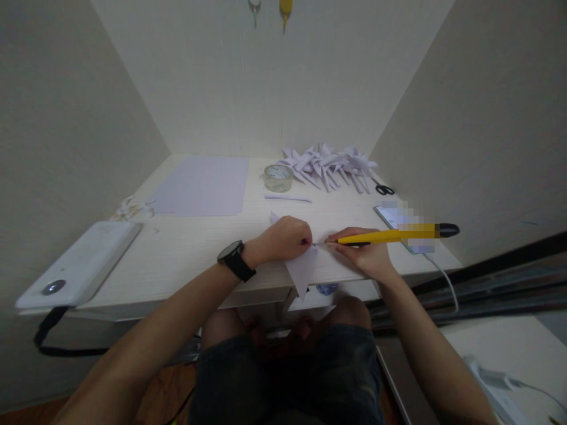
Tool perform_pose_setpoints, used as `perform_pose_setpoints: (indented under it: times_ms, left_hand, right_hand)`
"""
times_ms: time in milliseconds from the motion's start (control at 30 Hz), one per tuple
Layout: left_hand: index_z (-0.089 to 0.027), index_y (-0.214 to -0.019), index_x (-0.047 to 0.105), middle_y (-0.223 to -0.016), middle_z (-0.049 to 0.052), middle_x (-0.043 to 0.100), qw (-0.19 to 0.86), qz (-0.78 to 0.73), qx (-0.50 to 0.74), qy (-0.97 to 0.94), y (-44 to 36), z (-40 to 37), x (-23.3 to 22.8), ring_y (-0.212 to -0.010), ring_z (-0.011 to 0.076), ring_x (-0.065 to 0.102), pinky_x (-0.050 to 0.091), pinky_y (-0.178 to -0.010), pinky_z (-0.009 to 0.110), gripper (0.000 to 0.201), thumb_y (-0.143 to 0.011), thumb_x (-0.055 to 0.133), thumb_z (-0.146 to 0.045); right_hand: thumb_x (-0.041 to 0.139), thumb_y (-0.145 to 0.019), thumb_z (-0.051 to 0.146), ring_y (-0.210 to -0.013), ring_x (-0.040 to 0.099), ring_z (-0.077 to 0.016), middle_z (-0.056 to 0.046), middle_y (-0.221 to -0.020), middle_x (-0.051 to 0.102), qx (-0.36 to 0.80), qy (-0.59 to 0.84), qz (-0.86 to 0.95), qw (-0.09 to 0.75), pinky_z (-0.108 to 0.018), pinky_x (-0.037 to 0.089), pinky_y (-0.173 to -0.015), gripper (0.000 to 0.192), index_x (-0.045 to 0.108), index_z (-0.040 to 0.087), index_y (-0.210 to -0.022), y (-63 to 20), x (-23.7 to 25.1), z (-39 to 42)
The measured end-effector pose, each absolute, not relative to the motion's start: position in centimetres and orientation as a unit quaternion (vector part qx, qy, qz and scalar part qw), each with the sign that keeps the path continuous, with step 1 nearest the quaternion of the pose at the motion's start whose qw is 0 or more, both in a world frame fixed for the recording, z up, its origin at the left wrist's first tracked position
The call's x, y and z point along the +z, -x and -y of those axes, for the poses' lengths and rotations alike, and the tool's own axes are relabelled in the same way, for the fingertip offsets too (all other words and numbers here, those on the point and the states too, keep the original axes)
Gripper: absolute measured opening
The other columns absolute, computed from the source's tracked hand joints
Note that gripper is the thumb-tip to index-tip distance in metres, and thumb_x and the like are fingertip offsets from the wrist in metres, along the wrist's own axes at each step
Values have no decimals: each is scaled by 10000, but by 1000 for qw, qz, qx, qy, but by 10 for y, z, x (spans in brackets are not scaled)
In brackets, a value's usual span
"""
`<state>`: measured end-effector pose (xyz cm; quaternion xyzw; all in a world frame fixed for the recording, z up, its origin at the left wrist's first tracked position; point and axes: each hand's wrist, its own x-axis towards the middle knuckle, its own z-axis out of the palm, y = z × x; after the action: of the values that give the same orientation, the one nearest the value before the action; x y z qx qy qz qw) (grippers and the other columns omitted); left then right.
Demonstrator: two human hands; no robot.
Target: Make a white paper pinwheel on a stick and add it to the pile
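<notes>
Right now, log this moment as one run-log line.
left hand: pins folded white paper piece at desk edge | right hand: holds yellow utility knife, tip at paper

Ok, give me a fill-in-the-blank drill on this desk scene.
1. The right hand holds a yellow ____.
2. The left hand presses down a white folded ____ at the desk edge.
3. The left wrist wears a black ____.
4. Between the tape roll and the scissors lies a pile of folded ____.

Missing words: cutter; paper; watch; papers
</notes>
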<state>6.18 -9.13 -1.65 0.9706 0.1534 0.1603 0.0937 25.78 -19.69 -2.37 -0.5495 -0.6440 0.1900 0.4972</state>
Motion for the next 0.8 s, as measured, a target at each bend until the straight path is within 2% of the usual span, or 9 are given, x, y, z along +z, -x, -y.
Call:
perform_pose_setpoints:
  times_ms: [100, 233, 300, 433, 500, 667, 800]
  left_hand:
    - [-177, -753, 746, -860, 42, 758, 102, -147, 191, -965, -60, 90, -17, -778, 165, 686, 493, -762, 274, 180, -760, 583, -100]
    - [-185, -780, 751, -874, 35, 760, 96, -164, 229, -955, -61, 91, -16, -812, 172, 688, 492, -773, 280, 174, -788, 587, -130]
    - [-183, -784, 752, -876, 40, 761, 88, -168, 233, -954, -61, 91, -15, -813, 173, 688, 495, -782, 287, 175, -797, 584, -137]
    - [-184, -782, 750, -884, 40, 762, 91, -157, 229, -957, -60, 91, -15, -810, 164, 686, 502, -794, 286, 188, -805, 573, -127]
    - [-186, -783, 751, -882, 36, 761, 95, -151, 229, -957, -60, 91, -15, -803, 159, 685, 502, -793, 284, 189, -808, 574, -125]
    - [-177, -791, 750, -883, 47, 760, 79, -141, 212, -964, -62, 90, -15, -825, 172, 689, 486, -802, 298, 186, -829, 575, -129]
    - [-191, -815, 742, -955, 42, 761, 45, -115, 190, -974, -60, 91, -17, -909, 183, 684, 431, -951, 382, 197, -879, 567, -128]
  right_hand:
    - [773, -742, 425, -784, 727, -249, -77, -818, 772, 191, 543, 662, 481, -371, 604, -738, 216, 752, 210, -737, -258, -16, 198]
    - [754, -766, 399, -852, 720, -242, -67, -889, 768, 93, 580, 600, 542, -391, 591, -830, 202, 745, 216, -851, -252, -21, 201]
    - [735, -787, 389, -887, 717, -239, -64, -925, 768, 73, 583, 596, 547, -401, 577, -878, 193, 745, 225, -890, -251, -23, 204]
    - [731, -788, 381, -910, 722, -239, -51, -917, 776, 148, 532, 681, 481, -391, 578, -884, 136, 759, 250, -765, -258, -15, 206]
    - [753, -759, 397, -901, 725, -247, -56, -909, 777, 168, 523, 684, 480, -395, 587, -862, 153, 757, 246, -736, -261, -13, 204]
    - [786, -728, 382, -889, 721, -262, -71, -876, 773, 118, 571, 598, 550, -437, 571, -899, 169, 751, 225, -779, -257, -22, 202]
    - [834, -685, 307, -914, 721, -260, -61, -916, 775, 184, 516, 571, 611, -437, 566, -902, 134, 747, 228, -750, -266, -32, 204]
